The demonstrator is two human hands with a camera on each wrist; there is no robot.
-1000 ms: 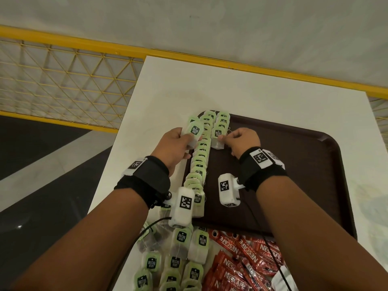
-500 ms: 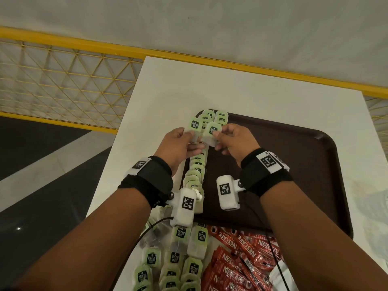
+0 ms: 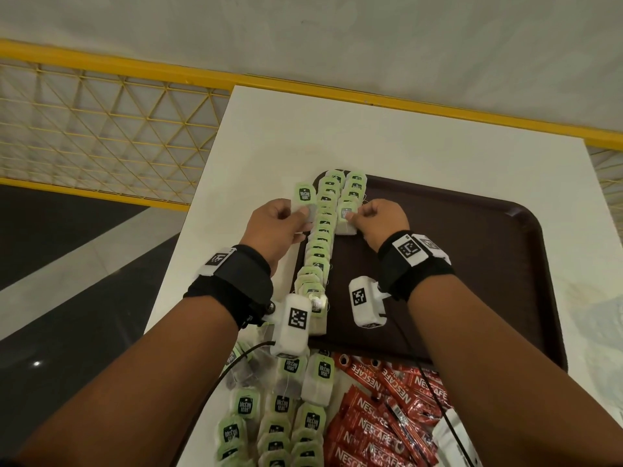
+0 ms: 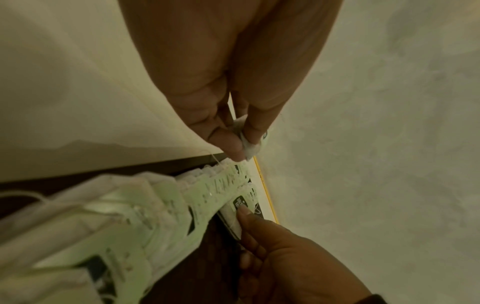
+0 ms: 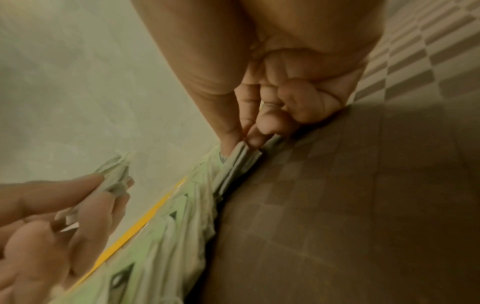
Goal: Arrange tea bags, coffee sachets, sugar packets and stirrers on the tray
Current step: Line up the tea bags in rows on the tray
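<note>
The left hand [image 3: 276, 227] has its grip closed on a small bunch of pale green paper-tagged tea bags [image 3: 305, 200], thumb on the near face and fingers curled behind, held up over the left rim of the dark brown plastic tray [image 3: 488, 264]. In the left wrist view the thumb and fingertips [image 4: 228, 142] squeeze the white pouch material tightly.

The right hand [image 3: 381, 220] pinches a single green-tagged tea bag [image 3: 346, 219] between thumb and forefinger, its other fingers curled into the palm. That bag sits at the near end of the short right row of tea bags [image 3: 354, 188] at the tray's far left corner. The right wrist view shows the fingertips [image 5: 253, 136] nipping the bag's upper edge where it lies against its neighbours.

Just left of it, a long overlapping row of tea bags [image 3: 320, 251] runs near to far along the tray's left side. On the white worktop [image 3: 404, 146] near the tray lie loose tea bags [image 3: 279, 406] and, to their right, red Nescafe coffee sachets [image 3: 381, 412].
</note>
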